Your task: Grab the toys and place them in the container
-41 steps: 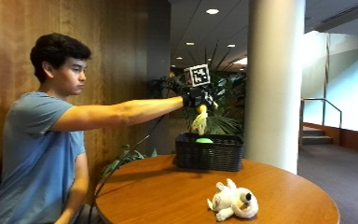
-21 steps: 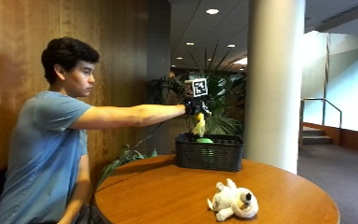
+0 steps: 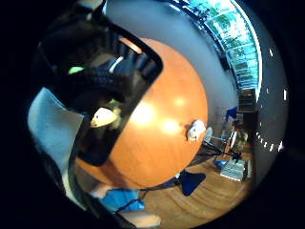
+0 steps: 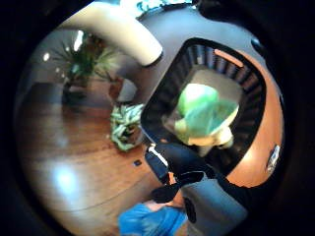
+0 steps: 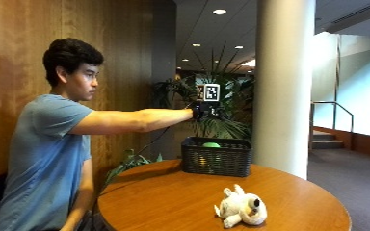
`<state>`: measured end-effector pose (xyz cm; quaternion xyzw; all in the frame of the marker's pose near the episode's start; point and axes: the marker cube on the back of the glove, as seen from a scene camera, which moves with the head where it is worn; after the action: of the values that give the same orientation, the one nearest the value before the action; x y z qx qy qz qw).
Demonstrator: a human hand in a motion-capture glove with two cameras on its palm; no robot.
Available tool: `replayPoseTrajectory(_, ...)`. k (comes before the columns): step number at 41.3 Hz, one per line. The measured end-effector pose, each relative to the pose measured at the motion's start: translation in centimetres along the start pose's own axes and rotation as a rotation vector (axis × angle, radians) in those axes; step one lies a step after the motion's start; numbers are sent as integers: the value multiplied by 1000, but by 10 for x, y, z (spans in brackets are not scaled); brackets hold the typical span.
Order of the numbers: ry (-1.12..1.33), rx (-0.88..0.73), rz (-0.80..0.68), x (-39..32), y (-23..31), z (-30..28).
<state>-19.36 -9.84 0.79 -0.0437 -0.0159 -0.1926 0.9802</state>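
Hands: gloved right hand above basket; green toy inside.

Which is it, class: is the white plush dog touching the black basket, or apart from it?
Apart. The outside view shows the white plush dog lying near the table's front edge, with bare tabletop between it and the black basket.
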Motion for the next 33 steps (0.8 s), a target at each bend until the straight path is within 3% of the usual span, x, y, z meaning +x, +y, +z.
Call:
replayPoseTrajectory(8,-28,30,4,20,6,-10)
replayPoseTrajectory(15,119,-18,39,22,-6,-6)
replayPoseTrajectory(18,105,-8,83,50,-1,-7)
replayPoseTrajectory(22,106,-3,282,93,4,-9)
replayPoseTrajectory(27,150,-26,229,149,26,-6)
replayPoseTrajectory(33,156,-56,275,218,53,3)
